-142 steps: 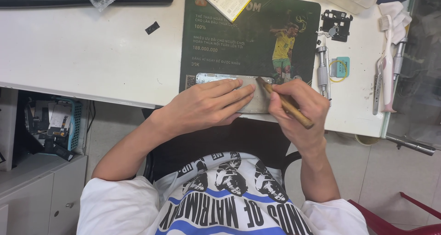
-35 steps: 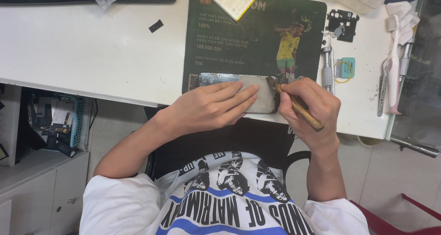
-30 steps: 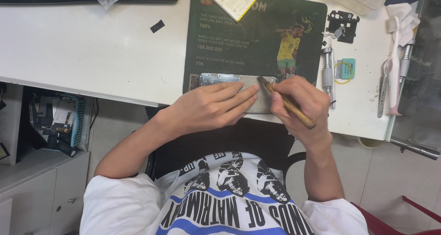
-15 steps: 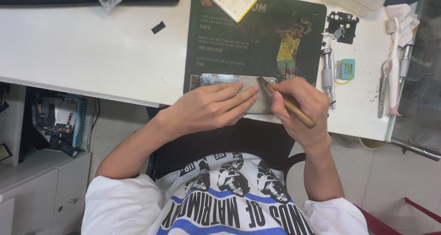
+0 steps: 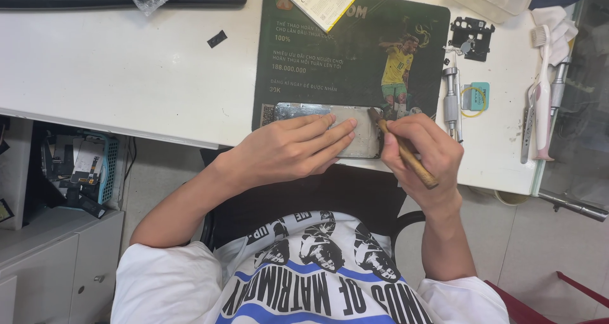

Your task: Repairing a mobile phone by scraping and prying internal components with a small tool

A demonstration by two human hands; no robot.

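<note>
White desk [image 5: 127,77] above a grey cabinet [image 5: 44,260] (left side), pale tiled floor [image 5: 539,248].

Right hand [image 5: 422,153] shifting slightly: brush [image 5: 401,148] tip now sitting at right end of phone frame [image 5: 361,134], same spot as a second and half a second ago. At 1.2 s ago sitting a touch further right, brush handle angled lower and outward; now pulled back in toward frame's right edge. Compared with 4.7 s ago, tip resting marginally further right along the frame. Working in tiny back-and-forth strokes at that end only. View drifting slightly too, desk items on the right sliding a little in the picture.
</note>
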